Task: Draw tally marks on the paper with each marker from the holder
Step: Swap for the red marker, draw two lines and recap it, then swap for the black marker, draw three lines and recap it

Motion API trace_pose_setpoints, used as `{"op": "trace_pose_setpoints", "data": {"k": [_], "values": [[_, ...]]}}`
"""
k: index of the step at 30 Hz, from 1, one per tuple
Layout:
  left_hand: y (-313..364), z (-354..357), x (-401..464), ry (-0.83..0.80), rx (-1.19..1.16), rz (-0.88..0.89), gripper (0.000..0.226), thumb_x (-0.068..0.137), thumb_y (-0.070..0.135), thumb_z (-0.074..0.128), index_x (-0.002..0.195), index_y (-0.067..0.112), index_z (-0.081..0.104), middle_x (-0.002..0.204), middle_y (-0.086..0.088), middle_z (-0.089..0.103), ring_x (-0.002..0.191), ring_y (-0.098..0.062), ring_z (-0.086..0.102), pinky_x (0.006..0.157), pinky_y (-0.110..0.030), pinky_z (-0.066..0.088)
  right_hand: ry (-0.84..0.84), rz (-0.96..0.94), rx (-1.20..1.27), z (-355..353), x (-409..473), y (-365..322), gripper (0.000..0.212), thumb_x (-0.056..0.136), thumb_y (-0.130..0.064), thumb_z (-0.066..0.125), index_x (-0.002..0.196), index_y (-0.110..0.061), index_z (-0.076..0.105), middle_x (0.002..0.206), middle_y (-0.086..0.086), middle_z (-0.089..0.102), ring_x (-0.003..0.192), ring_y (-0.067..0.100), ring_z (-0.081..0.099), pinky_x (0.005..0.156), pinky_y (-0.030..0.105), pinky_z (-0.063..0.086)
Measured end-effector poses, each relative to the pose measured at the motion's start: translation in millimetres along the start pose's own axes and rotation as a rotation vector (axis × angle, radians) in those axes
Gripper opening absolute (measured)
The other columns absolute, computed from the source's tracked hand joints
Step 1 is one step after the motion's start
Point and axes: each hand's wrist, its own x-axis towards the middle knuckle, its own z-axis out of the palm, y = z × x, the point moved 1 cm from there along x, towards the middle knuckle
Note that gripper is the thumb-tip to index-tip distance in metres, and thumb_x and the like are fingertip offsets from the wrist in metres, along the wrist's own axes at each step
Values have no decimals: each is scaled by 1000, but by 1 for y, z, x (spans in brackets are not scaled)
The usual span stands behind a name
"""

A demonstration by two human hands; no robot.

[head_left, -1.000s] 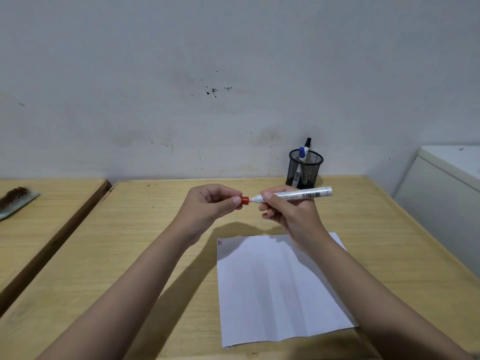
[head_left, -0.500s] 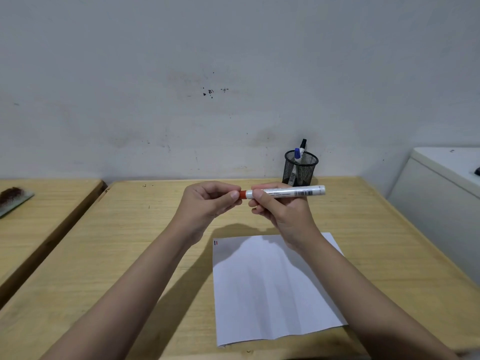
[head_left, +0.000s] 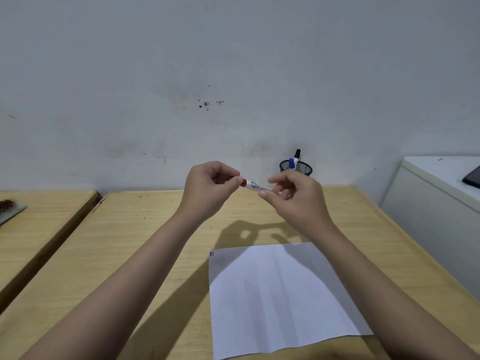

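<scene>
While my forearms reach out over the wooden desk (head_left: 135, 255), the white paper (head_left: 280, 297) lies flat nearest me, just right of centre, creased lengthwise. Two tiny tally marks (head_left: 212, 254) sit in its far left corner, one red and one blue. Up above the sheet, both hands meet in mid-air. My left hand (head_left: 207, 190) pinches the red cap end of the marker (head_left: 255, 185) between thumb and fingertips. My right hand (head_left: 296, 198) is curled loosely around the white barrel, thumb under it and index finger lifted over it, so that grip looks light but is on the marker. The marker runs almost level between the two hands. Beyond them, the black mesh holder (head_left: 298, 167) stands by the wall at the desk's far edge, with a blue-capped marker (head_left: 292, 162) and a black-capped marker (head_left: 297, 153) poking out.
</scene>
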Motion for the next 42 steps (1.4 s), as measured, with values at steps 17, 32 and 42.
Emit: {"op": "trace_pose_setpoints", "data": {"k": [17, 32, 42], "values": [[-32, 92, 77, -80, 282, 69, 33, 77, 36, 70, 102, 17, 65, 109, 3, 65, 93, -11, 60, 73, -19, 42, 340, -39, -248, -93, 114, 48, 8, 78, -17, 69, 82, -11, 65, 69, -3, 65, 56, 1, 59, 60, 11, 46], [-83, 152, 126, -203, 510, 42, 54, 74, 48, 68, 115, 13, 63, 118, -7, 62, 109, -24, 56, 86, -38, 50, -78, 264, -461, -67, 166, 131, 14, 72, -19, 73, 75, -5, 69, 72, 7, 66, 65, 17, 56, 54, 22, 40], [-86, 152, 129, -189, 474, 22, 59, 73, 48, 70, 118, 12, 60, 121, -5, 61, 110, -22, 56, 85, -36, 49, 67, -57, -541, -52, 180, 125, 31, 78, -31, 67, 107, -19, 65, 96, 3, 57, 88, 20, 56, 80, 40, 49]]}}
